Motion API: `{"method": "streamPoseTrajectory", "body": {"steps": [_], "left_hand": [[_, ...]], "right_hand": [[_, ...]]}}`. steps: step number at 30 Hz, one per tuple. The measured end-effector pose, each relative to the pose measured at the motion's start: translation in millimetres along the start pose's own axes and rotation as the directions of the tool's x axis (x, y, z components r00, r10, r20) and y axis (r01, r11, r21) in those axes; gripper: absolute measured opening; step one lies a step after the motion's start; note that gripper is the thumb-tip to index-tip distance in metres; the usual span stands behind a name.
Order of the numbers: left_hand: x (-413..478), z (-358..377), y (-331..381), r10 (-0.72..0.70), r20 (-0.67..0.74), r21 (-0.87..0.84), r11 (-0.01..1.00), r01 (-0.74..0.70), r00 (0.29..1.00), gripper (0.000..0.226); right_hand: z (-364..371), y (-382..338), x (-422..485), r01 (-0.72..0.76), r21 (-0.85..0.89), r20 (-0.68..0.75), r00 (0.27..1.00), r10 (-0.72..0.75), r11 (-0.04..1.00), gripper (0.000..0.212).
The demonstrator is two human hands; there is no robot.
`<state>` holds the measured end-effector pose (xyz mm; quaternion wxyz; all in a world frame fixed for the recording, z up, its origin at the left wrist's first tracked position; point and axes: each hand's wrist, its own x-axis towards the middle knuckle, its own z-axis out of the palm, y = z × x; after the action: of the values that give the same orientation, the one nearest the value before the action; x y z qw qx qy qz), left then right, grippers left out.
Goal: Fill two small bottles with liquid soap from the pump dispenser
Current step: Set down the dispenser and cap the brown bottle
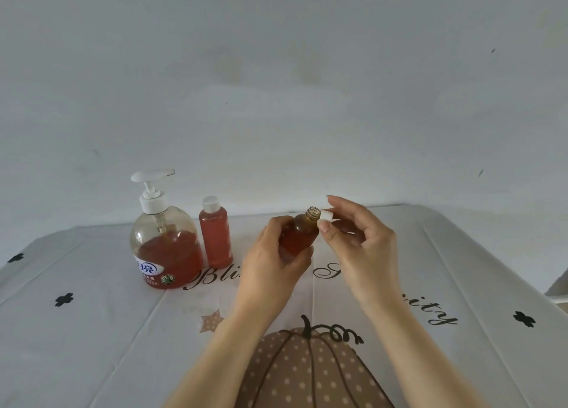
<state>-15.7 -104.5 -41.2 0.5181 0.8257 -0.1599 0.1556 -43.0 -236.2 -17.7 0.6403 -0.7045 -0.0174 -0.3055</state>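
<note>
Risks, from the left. The pump dispenser [167,241] stands on the tablecloth [92,330], roughly half full of red-orange soap, its spout pointing right over the capped small bottle [215,238] just beside it. A knock on the pump head would likely drop soap onto that bottle's cap or the cloth. The capped bottle is tall and narrow, so a forearm swung leftward could topple it, though its cap should keep the soap in.

The main danger sits in the middle. The left hand [270,260] has its fingers curled round the body of the open small bottle [299,234], held above the table and tilted, with the bare threaded neck leaning up and to the right. It looks full, so more tilt or a hard squeeze could push soap over the lip. The right hand [359,241] pinches the white screw cap [325,215] between thumb and fingertips, just beside the neck and not yet on it. The other fingers are loosely spread. Set on askew, the cap may cross-thread and leak. With soapy fingers, it may slip and fall.

Counted:
- one pump dispenser
- two small bottles, one closed and standing, one open and in hand
- two white bottle caps, one screwed on, one held
- two hands
- one printed tablecloth
</note>
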Motion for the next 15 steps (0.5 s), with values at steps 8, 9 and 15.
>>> {"method": "streamPoseTrajectory", "body": {"steps": [8,9,15], "left_hand": [[1.6,-0.6,-2.8,-0.035,-0.024,-0.066,0.997,0.034,0.999,0.032],[1.4,-0.1,-3.2,-0.036,-0.027,-0.065,0.997,0.035,0.999,0.031],[2.7,0.8,-7.6,-0.046,-0.043,-0.067,0.997,0.043,0.998,0.031]], "right_hand": [[10.8,-15.1,28.1,0.02,-0.052,0.071,0.997,-0.016,0.998,0.015],[13.1,-15.7,31.3,0.025,-0.06,0.07,0.997,-0.021,0.998,0.015],[22.8,-5.1,27.6,0.055,-0.04,0.046,0.998,-0.053,0.998,0.023]]}}
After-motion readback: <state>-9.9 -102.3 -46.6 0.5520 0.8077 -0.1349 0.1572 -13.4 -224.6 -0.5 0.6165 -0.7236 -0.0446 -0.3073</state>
